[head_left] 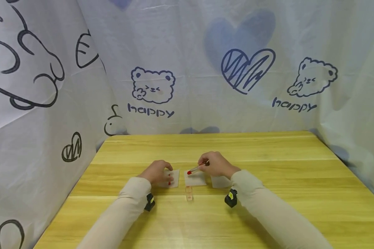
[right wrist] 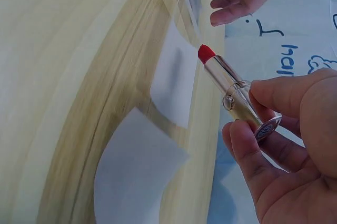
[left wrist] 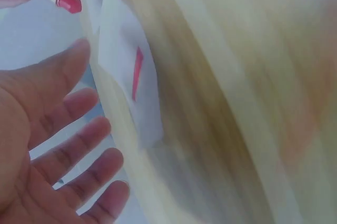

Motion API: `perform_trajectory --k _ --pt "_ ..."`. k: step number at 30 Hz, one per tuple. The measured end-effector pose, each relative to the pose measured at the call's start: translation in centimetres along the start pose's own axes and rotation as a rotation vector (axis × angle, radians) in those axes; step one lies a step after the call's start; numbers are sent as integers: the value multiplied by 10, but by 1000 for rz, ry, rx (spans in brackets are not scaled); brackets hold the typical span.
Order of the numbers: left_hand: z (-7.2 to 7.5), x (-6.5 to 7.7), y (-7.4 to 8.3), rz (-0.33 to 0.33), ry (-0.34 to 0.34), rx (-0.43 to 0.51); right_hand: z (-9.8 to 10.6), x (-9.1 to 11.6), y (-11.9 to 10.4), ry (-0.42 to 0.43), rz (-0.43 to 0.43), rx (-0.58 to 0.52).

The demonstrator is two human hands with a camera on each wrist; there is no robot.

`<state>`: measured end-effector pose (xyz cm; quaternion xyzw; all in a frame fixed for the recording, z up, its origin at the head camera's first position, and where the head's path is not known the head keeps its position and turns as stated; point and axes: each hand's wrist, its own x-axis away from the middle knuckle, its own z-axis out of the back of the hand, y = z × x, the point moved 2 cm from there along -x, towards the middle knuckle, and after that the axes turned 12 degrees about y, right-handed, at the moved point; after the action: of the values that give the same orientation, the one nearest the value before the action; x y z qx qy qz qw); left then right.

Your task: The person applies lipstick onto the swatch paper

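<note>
My right hand (head_left: pixel 217 165) pinches a lipstick (right wrist: pixel 235 89) by its shiny gold and silver tube, between thumb and fingers. Its red tip points left, close over the middle white paper (head_left: pixel 195 179), which bears no mark that I see. Over the left white paper (head_left: pixel 176 179) hovers my left hand (head_left: pixel 157 172), its fingers spread and relaxed, holding nothing. That paper carries a short red streak (left wrist: pixel 137 74), partly covered by the fingers in the head view. A third white paper (right wrist: pixel 134 174) lies under my right wrist, partly hidden by it in the head view.
On the wooden table (head_left: pixel 137 224), just in front of the middle paper, lies a small clear, pinkish piece (head_left: pixel 189 193). Dark wrist cameras (head_left: pixel 231 198) sit under both cuffs. White cloth (head_left: pixel 193 97) with drawn bears and hearts hangs behind the table and along its sides.
</note>
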<state>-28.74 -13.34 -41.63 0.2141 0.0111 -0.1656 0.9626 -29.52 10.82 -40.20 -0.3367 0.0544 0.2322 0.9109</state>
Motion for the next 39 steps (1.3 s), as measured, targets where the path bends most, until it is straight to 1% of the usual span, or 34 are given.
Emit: perform_trajectory --k 4,6,12,17,22,25,27,29,32,35,39 --pt "-6 -4 8 -11 11 38 2 2 7 10 14 -2" --pt "-8 -5 13 -24 14 51 3 2 11 14 4 -8" --pt "-15 -10 28 -74 13 42 6 5 17 23 -17 -19" --pt "-22 -17 33 -100 7 16 6 6 20 36 -36 -35" --pt "-25 -22 36 -115 4 -2 5 6 21 55 -41 -38" --pt "-27 -24 39 -120 2 14 4 6 21 74 -38 -35" --pt "-28 -25 40 -112 -9 28 4 7 21 82 -40 -36" --pt "-30 -27 42 -86 -34 39 3 7 22 87 -42 -36" --pt "-33 -28 43 -67 -76 25 2 8 22 88 -47 -37" --pt "-34 -29 45 -85 -98 -5 2 8 22 90 -44 -38" --pt "-32 -28 47 -115 -95 -29 1 8 21 94 -37 -43"
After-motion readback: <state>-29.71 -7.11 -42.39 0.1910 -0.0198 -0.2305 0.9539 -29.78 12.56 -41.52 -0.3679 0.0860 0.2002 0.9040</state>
